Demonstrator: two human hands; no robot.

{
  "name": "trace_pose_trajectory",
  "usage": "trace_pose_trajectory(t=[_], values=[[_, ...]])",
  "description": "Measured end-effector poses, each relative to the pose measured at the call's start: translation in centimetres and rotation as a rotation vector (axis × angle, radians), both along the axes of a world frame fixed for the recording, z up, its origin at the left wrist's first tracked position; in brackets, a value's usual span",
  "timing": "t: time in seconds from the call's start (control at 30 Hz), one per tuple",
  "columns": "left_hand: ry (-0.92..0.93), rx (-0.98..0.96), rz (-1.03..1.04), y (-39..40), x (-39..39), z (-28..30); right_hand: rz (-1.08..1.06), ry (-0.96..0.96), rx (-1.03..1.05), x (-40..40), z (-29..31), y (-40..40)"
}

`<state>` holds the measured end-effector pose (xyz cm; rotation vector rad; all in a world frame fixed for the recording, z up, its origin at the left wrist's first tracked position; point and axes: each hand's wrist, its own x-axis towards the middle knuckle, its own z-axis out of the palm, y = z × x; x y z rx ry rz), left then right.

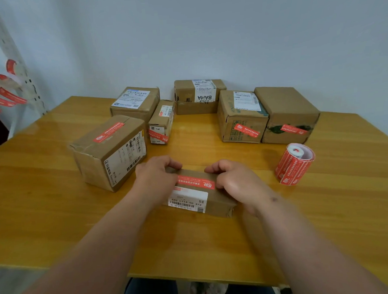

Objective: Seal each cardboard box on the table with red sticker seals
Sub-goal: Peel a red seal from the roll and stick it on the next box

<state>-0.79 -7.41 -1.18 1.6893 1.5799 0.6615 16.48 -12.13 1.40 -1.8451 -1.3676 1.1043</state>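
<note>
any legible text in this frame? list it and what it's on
"BAHA": white label of the back centre box, reads upside down; the line below it is too blurred.
"642 L714 00 4/2", roughly: white label on the small box under both hands.
"7": end label of the narrow box.
Red sticker seals, the sticker roll and other shipping labels: print too small or blurred.

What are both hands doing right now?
Left hand: fingers curled over the box, by the red seal.
Right hand: grips the box.
</note>
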Motion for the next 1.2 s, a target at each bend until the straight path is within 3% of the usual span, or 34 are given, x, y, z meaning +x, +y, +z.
trace_pose_trajectory(t=[0.13, 0.27, 0.4, 0.53, 0.67, 0.83, 0.97, 1.03, 1.1, 1.2], values=[[0.01, -0.002, 0.027, -0.3, 0.2, 0.1, 0.017, -0.159, 0.076, -0.4, -0.9, 0.1], [-0.02, -0.002, 0.025, -0.3, -0.1, -0.1, -0.013, -0.042, 0.046, 0.0, -0.6, 0.2], [0.023, 0.038, -0.003, -0.6, 0.0, -0.3, 0.046, -0.105, 0.053, 0.1, -0.7, 0.1], [-0.126, -0.073, 0.052, -0.4, -0.4, -0.2, 0.004, 0.038, 0.047, 0.6, -0.8, 0.1], [-0.104, -0.064, 0.057, -0.6, -0.1, 0.0, 0.058, -0.057, 0.092, 0.5, -1.1, 0.0], [-0.121, -0.091, 0.071, -0.9, -0.4, 0.3, -0.099, 0.274, 0.08, 2.2, -0.7, -0.6], [-0.118, -0.071, 0.085, -1.1, -0.4, 0.7, 0.114, 0.461, -0.057, 3.9, -0.7, -1.6], [-0.112, -0.072, 0.08, -1.3, -0.4, 0.9, 0.235, 0.431, -0.041, 4.2, -0.6, -1.9], [-0.012, -0.017, 0.044, -1.5, -0.6, 1.1, 0.249, 0.257, 0.016, 4.2, -0.3, -2.2], [0.391, 0.144, -0.135, -2.8, -0.4, 2.2, 0.233, 0.193, 0.115, 4.1, 0.5, -2.2]])
